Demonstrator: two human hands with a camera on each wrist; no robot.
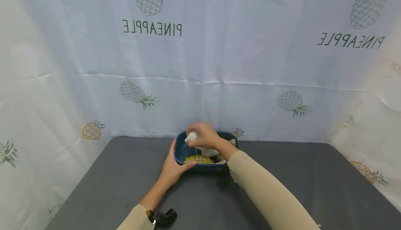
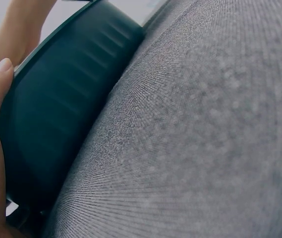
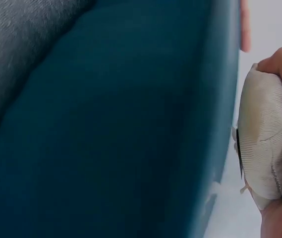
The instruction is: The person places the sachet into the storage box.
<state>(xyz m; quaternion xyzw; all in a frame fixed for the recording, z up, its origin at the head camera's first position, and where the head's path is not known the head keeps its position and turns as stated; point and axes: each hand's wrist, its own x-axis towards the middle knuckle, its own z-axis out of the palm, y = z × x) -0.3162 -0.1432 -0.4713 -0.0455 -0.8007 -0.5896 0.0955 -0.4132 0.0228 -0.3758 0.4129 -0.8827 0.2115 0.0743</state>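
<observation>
A dark blue tub (image 1: pixel 180 150) stands near the back of the table. My left hand (image 1: pixel 172 165) grips its near left corner, with the thumb along the front rim and the fingers on the left side; the tub's ribbed outer wall (image 2: pixel 61 99) shows in the left wrist view. Over the tub's inside, my right hand (image 1: pixel 203 136) holds a white ribbed knit bundle (image 3: pixel 263 134), a thin thread hanging below it. Inside lie a yellow patterned cloth (image 1: pixel 198 159) and some white cloth (image 1: pixel 210 152), partly hidden by the right forearm.
The dark grey table (image 1: pixel 134 177) extends on both sides of the tub. A pale curtain (image 1: pixel 238 59) with pineapple prints hangs directly behind the table. A black wrist device (image 1: pixel 164 217) sits at the left wrist, and another dark one (image 1: pixel 223 170) overlaps the tub's front.
</observation>
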